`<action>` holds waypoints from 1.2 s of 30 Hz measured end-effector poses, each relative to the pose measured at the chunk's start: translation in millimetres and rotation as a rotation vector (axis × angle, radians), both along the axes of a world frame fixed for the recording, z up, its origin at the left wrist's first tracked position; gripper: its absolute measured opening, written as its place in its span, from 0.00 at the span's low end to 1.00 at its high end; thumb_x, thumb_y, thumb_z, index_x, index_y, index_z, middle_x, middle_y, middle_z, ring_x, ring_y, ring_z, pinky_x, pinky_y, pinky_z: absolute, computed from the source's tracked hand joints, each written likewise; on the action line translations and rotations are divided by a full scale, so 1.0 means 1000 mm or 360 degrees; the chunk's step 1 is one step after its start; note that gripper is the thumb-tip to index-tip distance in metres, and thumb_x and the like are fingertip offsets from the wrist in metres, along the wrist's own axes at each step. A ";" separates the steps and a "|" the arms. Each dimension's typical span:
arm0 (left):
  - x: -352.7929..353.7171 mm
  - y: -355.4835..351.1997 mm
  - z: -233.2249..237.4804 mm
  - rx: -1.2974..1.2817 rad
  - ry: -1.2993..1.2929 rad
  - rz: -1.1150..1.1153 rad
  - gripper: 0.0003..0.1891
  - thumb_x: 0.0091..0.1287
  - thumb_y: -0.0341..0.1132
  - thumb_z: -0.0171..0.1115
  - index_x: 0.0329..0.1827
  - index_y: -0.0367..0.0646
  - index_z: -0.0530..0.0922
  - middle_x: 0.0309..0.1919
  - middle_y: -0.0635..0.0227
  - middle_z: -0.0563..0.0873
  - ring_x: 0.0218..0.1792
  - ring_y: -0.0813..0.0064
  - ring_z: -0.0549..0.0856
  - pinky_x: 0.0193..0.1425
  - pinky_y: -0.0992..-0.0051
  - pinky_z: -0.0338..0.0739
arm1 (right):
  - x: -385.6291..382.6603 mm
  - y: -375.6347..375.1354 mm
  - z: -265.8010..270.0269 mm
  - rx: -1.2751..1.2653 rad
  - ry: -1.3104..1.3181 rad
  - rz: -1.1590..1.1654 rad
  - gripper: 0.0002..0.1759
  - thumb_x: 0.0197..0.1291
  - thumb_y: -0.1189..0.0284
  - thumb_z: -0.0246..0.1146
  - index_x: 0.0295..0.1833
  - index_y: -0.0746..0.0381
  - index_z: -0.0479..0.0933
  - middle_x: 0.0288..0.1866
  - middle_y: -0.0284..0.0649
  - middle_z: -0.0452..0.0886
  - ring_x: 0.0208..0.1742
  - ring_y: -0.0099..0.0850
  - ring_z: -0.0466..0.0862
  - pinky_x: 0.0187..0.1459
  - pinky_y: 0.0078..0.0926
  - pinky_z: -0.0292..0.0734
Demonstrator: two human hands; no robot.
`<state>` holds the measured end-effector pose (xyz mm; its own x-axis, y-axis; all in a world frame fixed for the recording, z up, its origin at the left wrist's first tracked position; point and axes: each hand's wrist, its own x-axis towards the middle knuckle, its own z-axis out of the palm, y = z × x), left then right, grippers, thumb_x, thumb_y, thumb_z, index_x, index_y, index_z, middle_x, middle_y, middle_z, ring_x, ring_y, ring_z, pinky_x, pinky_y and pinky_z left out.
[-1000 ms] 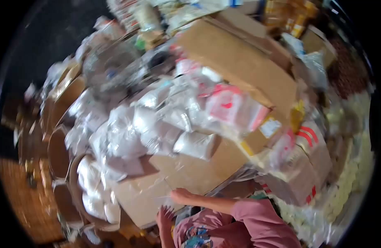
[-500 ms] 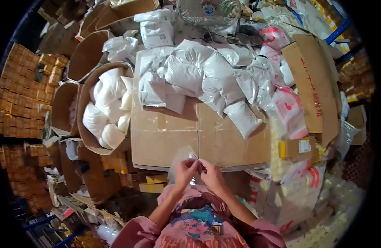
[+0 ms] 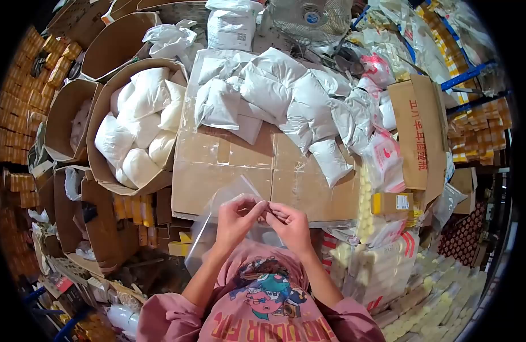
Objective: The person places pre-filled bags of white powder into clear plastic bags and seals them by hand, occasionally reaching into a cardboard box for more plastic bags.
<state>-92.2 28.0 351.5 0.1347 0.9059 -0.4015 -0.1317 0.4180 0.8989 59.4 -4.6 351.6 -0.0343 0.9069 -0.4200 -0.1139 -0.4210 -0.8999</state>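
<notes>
My left hand (image 3: 238, 223) is closed on a clear plastic bag (image 3: 201, 238), thumb and fingers pinched together. The bag looks flat and spreads out behind and to the left of that hand, one corner over the cardboard. My right hand (image 3: 291, 229) meets it fingertip to fingertip, also pinched at the bag's edge; the exact grip is hidden by the fingers. Both hands are in front of my chest at the near edge of the cardboard-covered table (image 3: 217, 182). Beyond them, white filled pouches (image 3: 268, 91) lie piled on the cardboard.
A round carton (image 3: 97, 165) full of white bulging bags stands at the left. A fan (image 3: 311, 25) is at the back. On the right are a tall cardboard piece (image 3: 414, 131), a small yellow-brown box (image 3: 392, 203) and plastic-wrapped packs (image 3: 377, 271).
The clear bag, a thin upright sliver before, now shows broad and spread to the left. My hands have moved slightly up in view, still together. The whole view has shifted a little.
</notes>
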 end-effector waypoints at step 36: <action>-0.071 -0.023 0.019 0.0462 0.0151 -0.0028 0.03 0.68 0.24 0.60 0.40 0.31 0.78 0.31 0.68 0.84 0.34 0.83 0.83 0.41 0.82 0.79 | -0.065 -0.007 0.042 0.0341 -0.0407 0.0250 0.15 0.62 0.76 0.63 0.54 0.70 0.79 0.46 0.48 0.86 0.43 0.26 0.87 0.43 0.21 0.80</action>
<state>-163.6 5.1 370.0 0.1260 0.9824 -0.1376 -0.0364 0.1432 0.9890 -6.1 -12.0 393.2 -0.0988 0.9671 -0.2343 0.1774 -0.2146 -0.9605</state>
